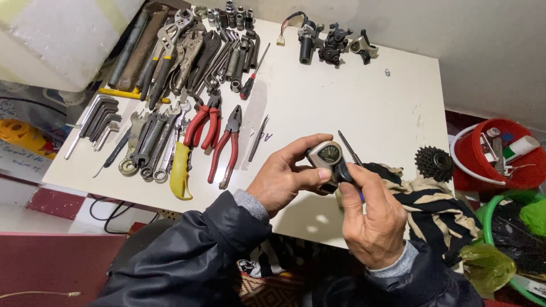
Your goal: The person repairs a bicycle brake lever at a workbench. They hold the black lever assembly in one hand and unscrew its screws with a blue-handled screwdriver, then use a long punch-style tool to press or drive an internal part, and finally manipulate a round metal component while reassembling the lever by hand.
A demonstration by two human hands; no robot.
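Pinching a grey bicycle gear shifter (325,159) between thumb and fingers, the left hand (284,177) keeps its grip closed above the white desk (352,102). Beside it, the right hand (372,219) is closed on a thin screwdriver (348,148) touching the shifter. Red-handled pliers (226,145) lie left; a sprocket cassette (434,163) sits right.

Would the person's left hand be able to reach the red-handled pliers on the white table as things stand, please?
Probably not at once: the left hand is gripping a small grey shifter with a round dial. Nothing lies between it and the red-handled pliers on the white table, so, once freed, likely yes.
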